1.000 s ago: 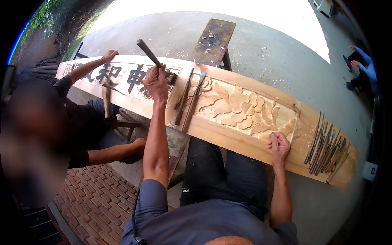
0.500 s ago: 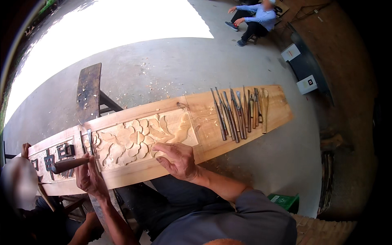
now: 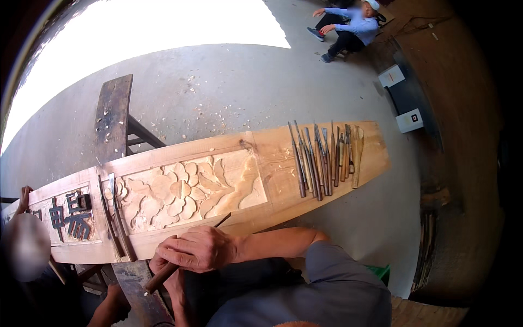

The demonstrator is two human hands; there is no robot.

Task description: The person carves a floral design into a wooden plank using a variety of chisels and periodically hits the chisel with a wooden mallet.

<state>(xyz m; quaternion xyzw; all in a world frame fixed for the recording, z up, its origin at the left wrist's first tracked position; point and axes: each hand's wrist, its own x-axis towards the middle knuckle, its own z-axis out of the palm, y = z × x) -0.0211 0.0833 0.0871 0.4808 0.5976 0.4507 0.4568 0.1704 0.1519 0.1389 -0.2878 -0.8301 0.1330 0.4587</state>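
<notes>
A long pale wooden board (image 3: 275, 191) crosses my view, with a relief of flowers and leaves (image 3: 182, 185) and dark raised characters (image 3: 76, 215) at the left. My right hand (image 3: 199, 248) is closed over a chisel's wooden handle (image 3: 162, 280) at the board's front edge; a thin blade shows beyond it. My left hand (image 3: 166, 270) is beneath the right, around the same chisel, its fingers partly hidden. Two long chisels (image 3: 120, 218) lie across the board beside the characters. Several carving tools (image 3: 321, 163) lie in a row on its right part.
A co-worker's hand (image 3: 24, 196) is on the board's left end, their body at the lower left. A dark trestle bench (image 3: 111, 101) with shavings stands behind the board. A seated person (image 3: 351, 32) is at the upper right, near white boxes (image 3: 408, 121). A green bin sits lower right.
My view has turned to the right. My left hand has come down with the chisel from above the characters, and my right hand has left the carved flowers and closed on the chisel.
</notes>
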